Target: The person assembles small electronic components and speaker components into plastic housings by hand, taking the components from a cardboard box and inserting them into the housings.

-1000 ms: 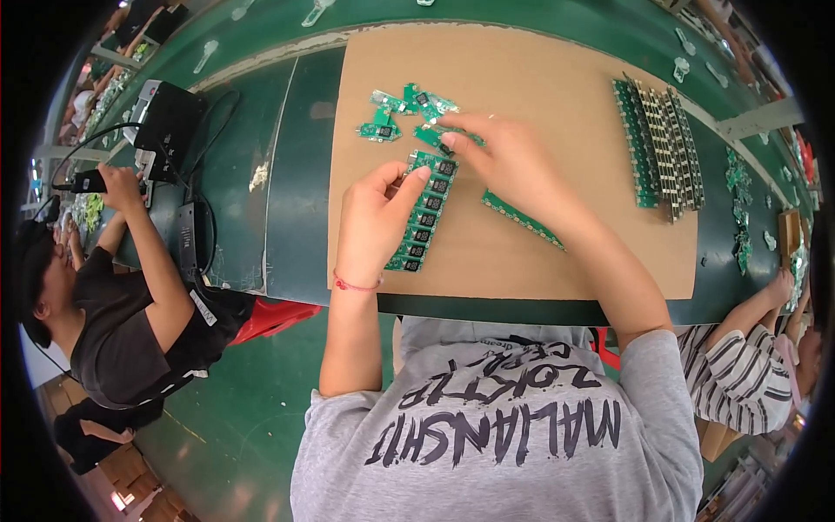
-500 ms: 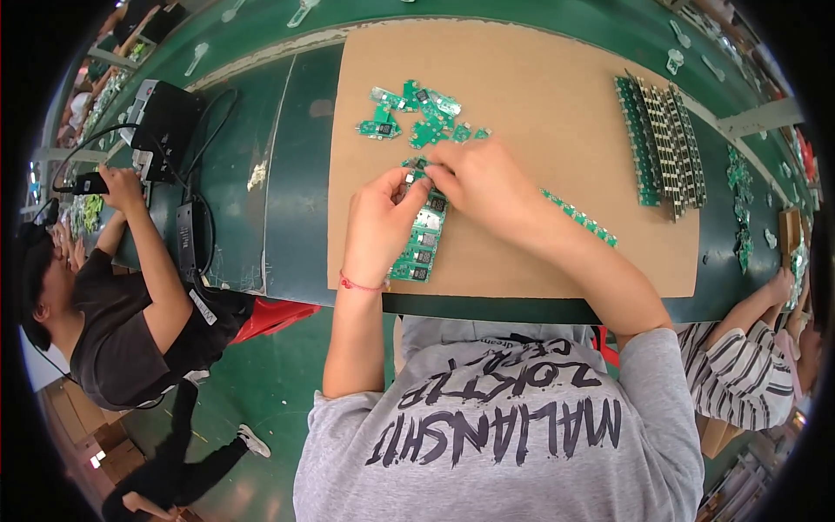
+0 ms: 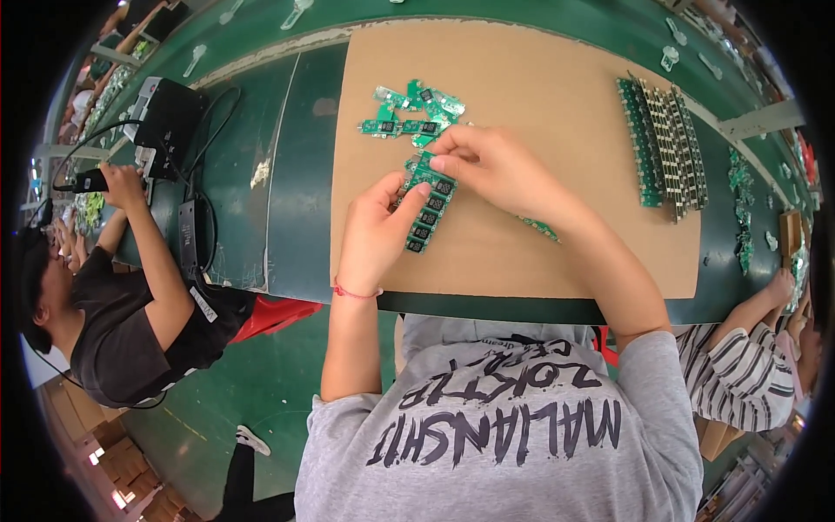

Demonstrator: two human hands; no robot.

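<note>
A panel of green circuit boards (image 3: 429,209) with black square chips in a row is tilted over the cardboard sheet. My left hand (image 3: 376,222) is closed on its left side, the thumb lying across its face. At the far end of the panel, my right hand (image 3: 491,165) is closed, thumb and index finger pinching the end board. Just beyond my hands lies a loose pile of small separated circuit boards (image 3: 383,127). Part of a narrow green strip (image 3: 541,228) shows beneath my right forearm; the forearm hides the rest.
Several long board panels (image 3: 665,148) stand side by side on the right of the cardboard sheet (image 3: 539,87). On the green bench to the left are a black device (image 3: 174,113) with cables and a power adapter (image 3: 189,235). Co-workers sit on both sides.
Another small board now lies at the near edge of the pile. The panel has shifted and turned in my left hand, and my right forearm covers more of the green strip.
</note>
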